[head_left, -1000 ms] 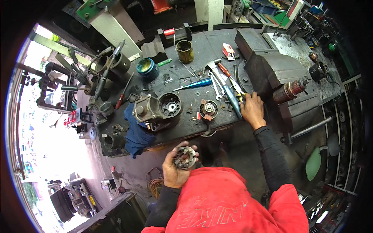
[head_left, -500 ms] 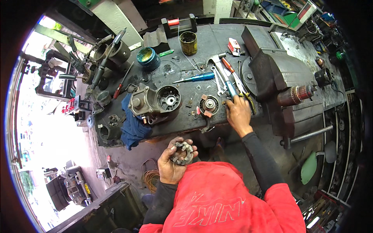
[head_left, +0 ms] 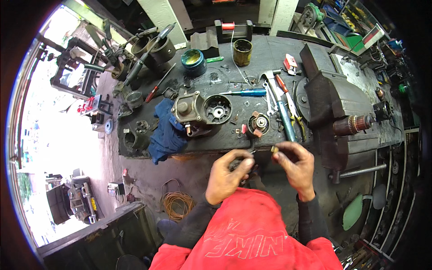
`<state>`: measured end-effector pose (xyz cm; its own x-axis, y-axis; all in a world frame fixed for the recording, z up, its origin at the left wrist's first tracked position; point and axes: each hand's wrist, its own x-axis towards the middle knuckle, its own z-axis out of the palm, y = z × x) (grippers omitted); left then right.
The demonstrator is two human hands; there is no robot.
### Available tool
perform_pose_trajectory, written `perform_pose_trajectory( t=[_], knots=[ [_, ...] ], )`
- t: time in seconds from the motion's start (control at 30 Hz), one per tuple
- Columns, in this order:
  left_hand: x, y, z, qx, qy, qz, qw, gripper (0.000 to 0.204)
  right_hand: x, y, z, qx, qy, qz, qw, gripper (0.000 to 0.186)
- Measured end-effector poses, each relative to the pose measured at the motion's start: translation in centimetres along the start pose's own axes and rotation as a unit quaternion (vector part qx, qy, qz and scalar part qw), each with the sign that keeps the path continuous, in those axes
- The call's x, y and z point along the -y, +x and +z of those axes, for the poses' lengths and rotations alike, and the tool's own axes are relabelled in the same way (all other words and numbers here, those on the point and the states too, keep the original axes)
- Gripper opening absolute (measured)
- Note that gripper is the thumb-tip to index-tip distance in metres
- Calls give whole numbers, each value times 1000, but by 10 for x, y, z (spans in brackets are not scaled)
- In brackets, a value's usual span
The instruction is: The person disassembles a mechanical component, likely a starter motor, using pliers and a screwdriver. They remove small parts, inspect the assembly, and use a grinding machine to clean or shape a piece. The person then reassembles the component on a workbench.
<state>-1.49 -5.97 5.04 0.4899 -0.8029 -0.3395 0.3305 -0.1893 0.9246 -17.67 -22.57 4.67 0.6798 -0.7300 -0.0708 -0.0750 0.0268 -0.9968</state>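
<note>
In front of my chest, my left hand (head_left: 227, 175) is closed around a dark ring-shaped metal part (head_left: 236, 164), mostly covered by the fingers. To its right my right hand (head_left: 295, 167) pinches a small brass-coloured piece (head_left: 273, 150) between thumb and fingertips; its exact kind is too small to tell. The two hands are apart. Just beyond them on the bench, a round part with copper-coloured blocks (head_left: 259, 123) lies near the front edge. A grey motor housing (head_left: 188, 110) with a round open end stands to the left, against a blue cloth (head_left: 165, 135).
A hammer (head_left: 284, 118), wrenches (head_left: 270, 102), a red-handled tool (head_left: 281, 84) and a blue screwdriver (head_left: 252, 92) lie on the bench (head_left: 216, 148). A large dark machine (head_left: 346, 99) stands right, carrying a copper-wound armature (head_left: 353, 125). Behind are a blue tub (head_left: 194, 65) and yellowish can (head_left: 242, 54).
My right hand has come back from beside the hammer and now pinches a small brass-coloured piece. The left hand, still holding the ring, has turned and moved right; the whole view has shifted.
</note>
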Motion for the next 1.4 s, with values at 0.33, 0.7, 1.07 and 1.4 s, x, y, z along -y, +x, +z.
perform_pose_trajectory(
  t=[0.33,0.7,1.07,1.4],
  knots=[
    [-28,-24,24,-27,168,208,963,12,48,-17,20,90,-186,-224,952,26],
    [-25,-28,50,-134,234,306,913,7,29,-28,37,24,78,-17,996,9],
    [-34,-23,50,-107,150,238,954,6,23,-16,29,80,319,96,939,22],
    [-13,-46,6,-141,54,201,968,14,7,-3,65,196,429,185,862,20]
  ],
)
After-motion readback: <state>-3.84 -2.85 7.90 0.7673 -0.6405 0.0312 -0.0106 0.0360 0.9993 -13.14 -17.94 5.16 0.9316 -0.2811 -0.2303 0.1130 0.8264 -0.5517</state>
